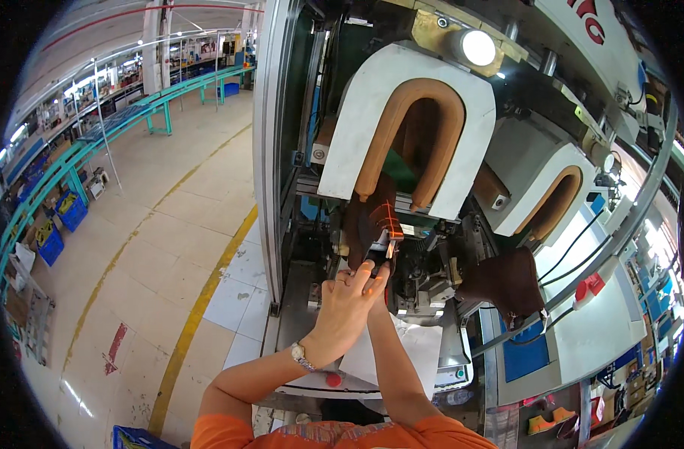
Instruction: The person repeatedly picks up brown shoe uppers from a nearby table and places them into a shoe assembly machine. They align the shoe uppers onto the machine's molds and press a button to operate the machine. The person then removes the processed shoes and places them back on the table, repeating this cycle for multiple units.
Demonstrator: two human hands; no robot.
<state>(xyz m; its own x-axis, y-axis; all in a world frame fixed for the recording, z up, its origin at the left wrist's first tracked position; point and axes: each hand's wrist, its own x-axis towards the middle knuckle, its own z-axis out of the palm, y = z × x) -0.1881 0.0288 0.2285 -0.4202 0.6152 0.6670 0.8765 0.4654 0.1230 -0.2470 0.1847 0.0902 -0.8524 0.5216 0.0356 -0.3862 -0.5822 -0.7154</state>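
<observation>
A dark brown boot (368, 217) sits in the machine below a U-shaped brown pad (420, 93) set in a white block. Bright orange lines of light cross its upper side. My left hand (342, 303), with a watch on the wrist, has its fingers bent onto the near end of the boot. Close against it on the right, my right hand (379, 286) curls its fingers round the same end. The fingers partly hide what they grip, and a dark edge shows between them.
On the right, a second dark brown boot (506, 280) hangs below another padded white block (548, 191). A lit lamp (477, 48) is above the first block. A metal post (271, 150) stands at left. White paper (409, 352) lies under my forearms.
</observation>
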